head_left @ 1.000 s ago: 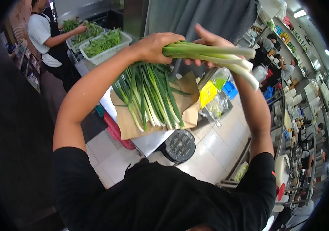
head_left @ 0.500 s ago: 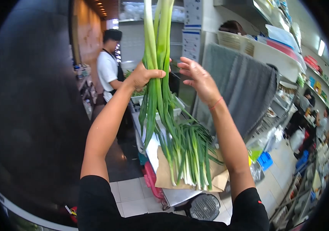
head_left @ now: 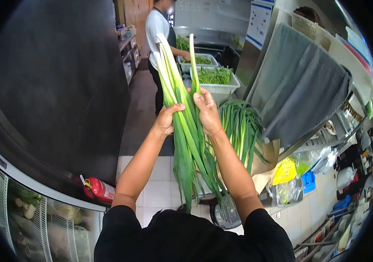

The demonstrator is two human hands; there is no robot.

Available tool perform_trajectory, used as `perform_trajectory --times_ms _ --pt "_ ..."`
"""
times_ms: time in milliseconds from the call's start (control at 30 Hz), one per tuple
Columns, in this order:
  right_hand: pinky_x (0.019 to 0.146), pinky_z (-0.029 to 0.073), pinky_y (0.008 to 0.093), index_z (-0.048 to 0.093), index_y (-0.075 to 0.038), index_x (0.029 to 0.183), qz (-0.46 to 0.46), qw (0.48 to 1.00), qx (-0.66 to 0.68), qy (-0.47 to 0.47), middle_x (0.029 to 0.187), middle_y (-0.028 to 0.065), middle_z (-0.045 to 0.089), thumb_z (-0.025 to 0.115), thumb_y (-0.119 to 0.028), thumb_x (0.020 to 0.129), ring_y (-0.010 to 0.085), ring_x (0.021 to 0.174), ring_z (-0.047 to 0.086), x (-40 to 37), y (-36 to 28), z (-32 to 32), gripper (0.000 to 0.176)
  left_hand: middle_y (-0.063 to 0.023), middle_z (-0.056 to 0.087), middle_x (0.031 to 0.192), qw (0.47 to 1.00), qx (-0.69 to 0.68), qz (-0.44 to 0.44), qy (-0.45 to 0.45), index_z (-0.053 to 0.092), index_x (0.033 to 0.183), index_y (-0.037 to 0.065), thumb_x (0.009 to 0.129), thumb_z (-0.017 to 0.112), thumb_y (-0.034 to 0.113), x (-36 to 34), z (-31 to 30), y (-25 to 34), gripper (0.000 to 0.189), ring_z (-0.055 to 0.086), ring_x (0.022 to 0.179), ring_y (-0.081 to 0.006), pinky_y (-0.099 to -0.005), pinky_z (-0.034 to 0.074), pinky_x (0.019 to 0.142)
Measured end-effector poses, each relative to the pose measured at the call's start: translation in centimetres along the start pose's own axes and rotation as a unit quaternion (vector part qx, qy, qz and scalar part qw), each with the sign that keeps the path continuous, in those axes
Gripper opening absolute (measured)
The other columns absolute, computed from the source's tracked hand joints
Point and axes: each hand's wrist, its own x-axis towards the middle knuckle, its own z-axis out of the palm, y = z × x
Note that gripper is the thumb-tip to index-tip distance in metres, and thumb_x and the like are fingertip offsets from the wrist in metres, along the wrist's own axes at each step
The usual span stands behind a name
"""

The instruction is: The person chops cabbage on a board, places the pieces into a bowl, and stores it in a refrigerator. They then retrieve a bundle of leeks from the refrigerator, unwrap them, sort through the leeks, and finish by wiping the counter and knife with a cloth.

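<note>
In front of my chest is a bunch of leeks (head_left: 178,94), white ends pointing up and away, long green leaves hanging toward me. My left hand (head_left: 167,118) is wrapped round the bunch, thumb across the stalks. My right hand (head_left: 207,109) is closed on a single leek (head_left: 194,63) at the right side of the bunch, its white stalk standing apart from the others. Beyond my right forearm, a pile of more leeks (head_left: 241,126) lies on brown paper (head_left: 267,163) on the table.
White baskets (head_left: 226,87) of leafy greens stand past the leeks, where a person (head_left: 156,28) in a white shirt works. A grey towel (head_left: 302,87) hangs at right. A fire extinguisher (head_left: 99,190) and a glass-fronted fridge (head_left: 64,231) are at left. A yellow bag (head_left: 284,171) sits low right.
My right hand, open beside the bunch before, has closed on one leek. The bunch has come lower and nearer to me, and my view has turned left and down.
</note>
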Motion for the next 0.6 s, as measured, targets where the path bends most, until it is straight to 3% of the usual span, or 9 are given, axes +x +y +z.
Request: perform_trajectory --times_ms 167,300,367,600 --pt "0.093 0.043 0.0277 0.046 -0.001 0.123 -0.024 0.996 -0.072 0.044 0.117 0.0105 0.060 0.063 -0.018 0.091 0.0131 0.105 0.054 -3.3 1.5 -2.8 0.040 -0.0103 0.060 0.103 0.997 0.048 -0.017 0.057 0.048 0.122 -0.001 0.078 0.064 0.005 -2.5 0.1 -4.4 0.048 0.064 0.088 -0.0203 -0.0338 0.055 0.078" --pt "0.086 0.046 0.0259 0.052 0.000 0.122 -0.055 0.990 -0.110 0.065 0.110 0.0061 0.060 0.069 -0.017 0.087 0.0114 0.097 0.056 -5.1 0.6 -3.4 0.042 -0.0088 0.060 0.105 0.994 0.096 -0.025 0.056 0.049 0.123 0.001 0.077 0.065 0.002 -3.7 1.4 -6.8 0.048 0.062 0.090 -0.0196 -0.0330 0.054 0.078" --pt "0.083 0.048 0.0265 0.053 0.001 0.121 0.024 0.991 -0.128 0.042 0.109 0.0068 0.062 0.068 -0.017 0.088 0.0115 0.094 0.057 -6.0 -0.1 -3.7 0.040 -0.0087 0.060 0.105 0.992 0.108 -0.038 0.052 0.050 0.122 0.000 0.076 0.065 0.002 -3.8 1.6 -7.6 0.048 0.062 0.090 -0.0191 -0.0328 0.054 0.077" --pt "0.075 0.052 0.0285 0.052 0.000 0.112 0.073 0.994 -0.066 0.050 0.099 0.0088 0.065 0.061 -0.016 0.092 0.0149 0.085 0.063 -8.3 -1.1 -5.7 0.027 -0.0102 0.059 0.105 0.994 0.084 -0.066 0.040 0.051 0.120 0.000 0.076 0.065 0.003 -5.0 2.2 -9.0 0.046 0.062 0.090 -0.0194 -0.0336 0.054 0.077"
